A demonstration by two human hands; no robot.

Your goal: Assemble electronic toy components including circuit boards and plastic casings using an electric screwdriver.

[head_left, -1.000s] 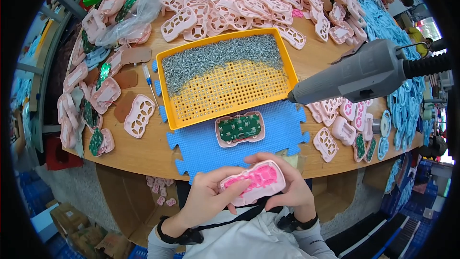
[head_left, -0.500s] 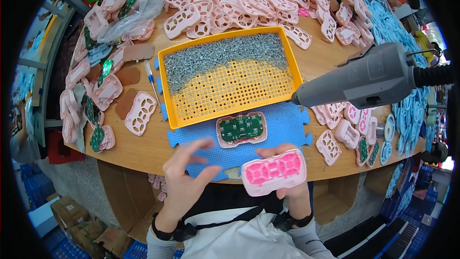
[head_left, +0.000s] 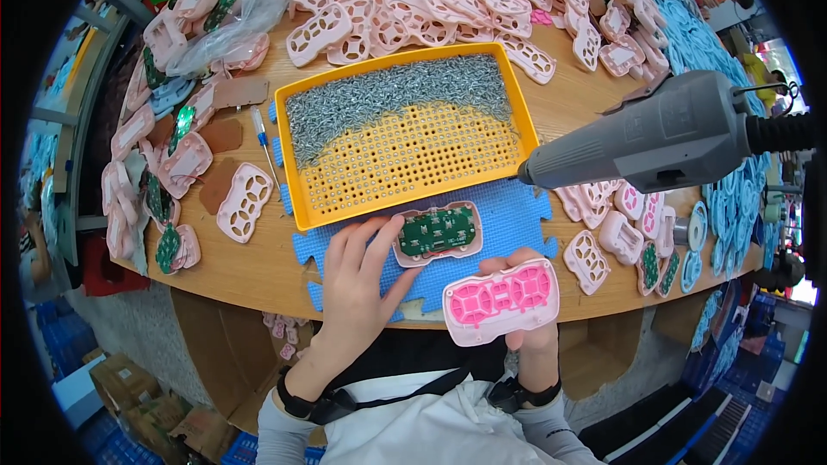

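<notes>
On the blue foam mat [head_left: 508, 207] lies a pale pink housing half [head_left: 465, 251] with a green circuit board [head_left: 435, 231] in it. My left hand [head_left: 357, 271] grips the housing's left end, index fingertip at the board's upper left corner and thumb at the lower edge. In my right hand [head_left: 534, 327] is a pale pink controller cover [head_left: 482, 333], tilted, its inner side up. Bright pink button pads [head_left: 502, 294] sit in that cover. My right thumb rests by its upper edge; the other fingers are mostly hidden beneath.
Beyond the mat stands a yellow perforated tray [head_left: 293, 181] of small screws. A grey electric screwdriver [head_left: 637, 138] reaches in from the right. Pink covers [head_left: 405, 9] are heaped at the back. A thin screwdriver [head_left: 265, 142] and loose housings [head_left: 185, 164] lie left, light blue parts [head_left: 732, 164] right.
My left hand has moved forward and right from above the mat onto the housing, which has shifted slightly right on the mat. The cover in my right hand has turned a little.
</notes>
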